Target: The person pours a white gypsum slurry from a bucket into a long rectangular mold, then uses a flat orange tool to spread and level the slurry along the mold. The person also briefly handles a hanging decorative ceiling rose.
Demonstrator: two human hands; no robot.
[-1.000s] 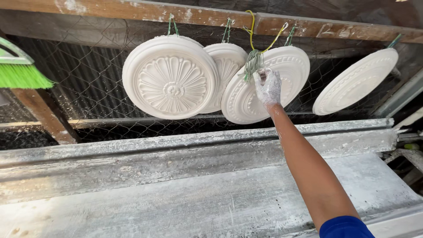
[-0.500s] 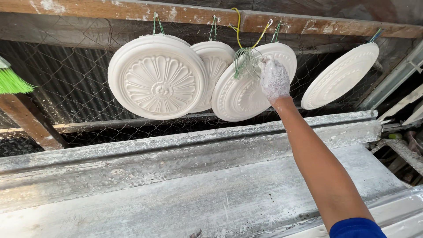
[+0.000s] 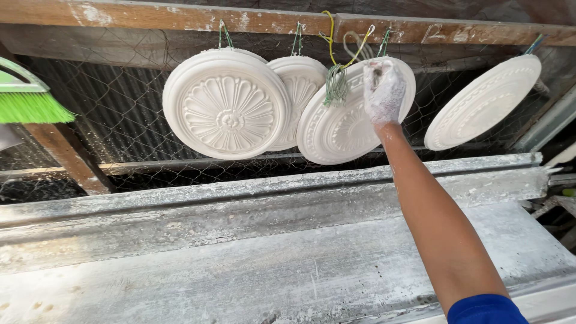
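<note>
Right hand (image 3: 384, 90), plaster-coated, fingers closed at the hanging plaster medallion (image 3: 336, 126)'s far top edge; left hand unseen.

Cut off at the left edge: green broom (image 3: 27, 99); second plaster medallion (image 3: 300, 90) partly hidden behind the first (image 3: 227, 103).

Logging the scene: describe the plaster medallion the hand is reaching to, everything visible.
The third medallion is a round white disc, plaster by the look, with a raised rim and moulded relief. It hangs tilted from the wooden beam by a green wire loop; a green wire bundle dangles in front. Its left edge overlaps the second medallion. The plaster-coated right hand rests against its upper right face, fingers raised toward the loop.
</note>
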